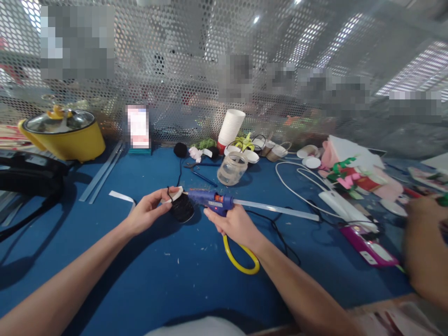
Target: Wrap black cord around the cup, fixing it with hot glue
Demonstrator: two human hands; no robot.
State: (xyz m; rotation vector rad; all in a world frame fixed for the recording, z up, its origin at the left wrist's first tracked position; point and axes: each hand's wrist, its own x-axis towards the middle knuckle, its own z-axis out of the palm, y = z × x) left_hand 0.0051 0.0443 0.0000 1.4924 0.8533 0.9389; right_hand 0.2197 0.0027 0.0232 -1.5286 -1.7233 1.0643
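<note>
My left hand point(150, 208) pinches the white rim of a small cup wrapped in black yarn point(182, 209), tilted just above the blue table. From the cup, a black strand runs up to a black yarn ball point(180, 150). My right hand point(238, 224) grips a blue glue gun point(206, 198), its nozzle at the cup's rim, touching or very close. A long clear glue stick point(276, 209) juts out of the gun's back. Below the right hand hangs a yellow loop point(241, 266); what it belongs to is unclear.
A glass jar point(232, 169), stacked paper cups point(231, 127) and pliers point(199, 164) lie ahead. Left are a yellow pot point(70, 140), a phone on a stand point(138, 128) and loose glue sticks point(103, 173). A purple power strip point(367, 247) and another person's arm point(425, 247) are right.
</note>
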